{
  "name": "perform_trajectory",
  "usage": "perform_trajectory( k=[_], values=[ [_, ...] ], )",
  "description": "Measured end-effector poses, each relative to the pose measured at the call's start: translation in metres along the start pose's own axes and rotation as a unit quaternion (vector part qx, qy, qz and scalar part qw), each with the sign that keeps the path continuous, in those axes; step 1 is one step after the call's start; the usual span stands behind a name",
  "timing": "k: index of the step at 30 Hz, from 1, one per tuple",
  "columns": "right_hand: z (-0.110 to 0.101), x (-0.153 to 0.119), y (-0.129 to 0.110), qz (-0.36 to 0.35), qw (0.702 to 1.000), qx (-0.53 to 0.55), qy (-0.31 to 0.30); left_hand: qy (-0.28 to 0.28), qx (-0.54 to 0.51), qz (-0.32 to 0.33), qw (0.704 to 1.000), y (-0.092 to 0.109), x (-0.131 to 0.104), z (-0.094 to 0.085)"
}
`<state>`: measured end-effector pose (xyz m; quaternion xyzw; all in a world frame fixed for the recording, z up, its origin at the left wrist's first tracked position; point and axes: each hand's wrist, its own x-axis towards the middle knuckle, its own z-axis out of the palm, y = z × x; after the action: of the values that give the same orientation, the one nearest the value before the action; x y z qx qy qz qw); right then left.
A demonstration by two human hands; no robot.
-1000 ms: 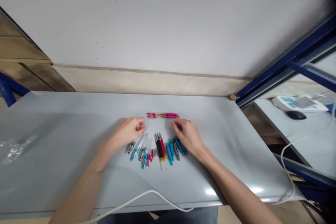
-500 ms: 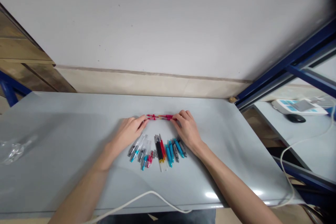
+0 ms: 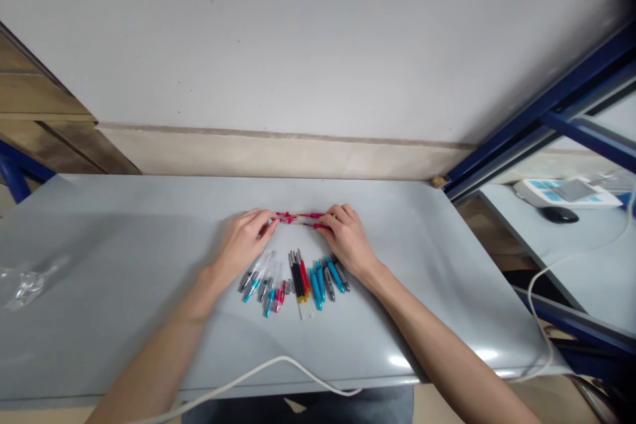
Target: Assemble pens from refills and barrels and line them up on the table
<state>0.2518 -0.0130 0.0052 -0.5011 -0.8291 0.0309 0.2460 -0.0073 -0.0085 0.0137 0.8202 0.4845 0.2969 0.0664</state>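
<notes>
The two ends of the pink pens (image 3: 300, 217) are hidden under the fingers (image 3: 265, 224) of both hands. The pile of pens (image 3: 293, 278) is too small to count. At the left edge, a clear plastic thing (image 3: 22, 283) is blurry. The white cable (image 3: 258, 374) runs off the bottom edge. The upper right corner is dark and blurred.

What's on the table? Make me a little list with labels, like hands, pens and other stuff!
left hand: fingertips on the left end of the pink pens
right hand: fingertips on their right end
pink pens: lying crosswise on the grey table
loose pens: blue, black, red and clear ones fanned out near the wrists
white cable: along the near edge
clear plastic wrap: far left
</notes>
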Motion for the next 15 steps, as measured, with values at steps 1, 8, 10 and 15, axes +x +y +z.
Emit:
perform_trajectory(
  k=[1,8,10,15],
  values=[
    [0.0,0.0,-0.001,-0.005,1.0,0.004,0.008,0.014,-0.008,0.019,1.0,0.001,0.001,0.0],
    [-0.003,-0.002,-0.016,-0.003,0.993,0.1,0.055,0.05,-0.01,0.086,0.995,0.014,0.005,-0.001],
    [-0.002,-0.003,-0.019,0.006,0.988,0.139,0.063,0.04,-0.012,0.101,0.994,0.017,0.005,0.001],
    [-0.001,-0.003,-0.022,0.009,0.982,0.174,0.076,0.034,-0.001,0.106,0.994,0.02,0.004,0.005]
  ],
)
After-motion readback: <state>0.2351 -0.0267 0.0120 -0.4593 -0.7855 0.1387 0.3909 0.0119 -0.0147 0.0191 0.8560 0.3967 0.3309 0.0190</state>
